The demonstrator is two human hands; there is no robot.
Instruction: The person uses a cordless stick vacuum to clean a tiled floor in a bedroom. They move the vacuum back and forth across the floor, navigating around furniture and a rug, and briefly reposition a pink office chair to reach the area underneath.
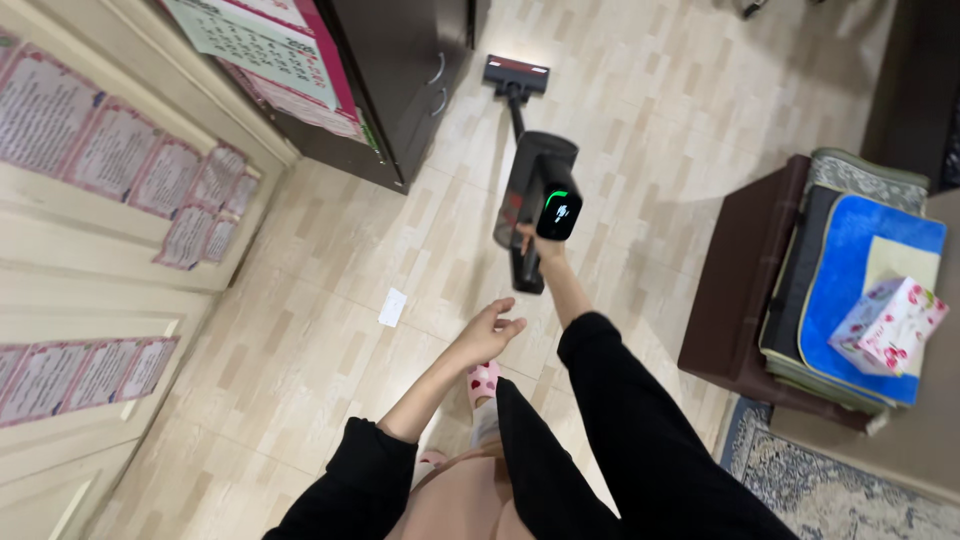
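Right hand, seen from the head camera, is wrapped tightly around the handle of a dark cordless stick vacuum, arm stretched forward in a black sleeve. On top of the vacuum body, just above that hand, a small screen glows green and white. From the body a thin wand runs ahead to the floor head, which sits flat on the pale tiled floor near a dark cabinet. Left hand hangs free beside the body, fingers loosely spread, holding nothing and well short of the vacuum. A small white scrap of paper lies on the tiles to its left. Judging from this, good work means keeping the head flat on the tiles and the wand low. To the right stand a brown bench with folded mats and a floral tissue box.
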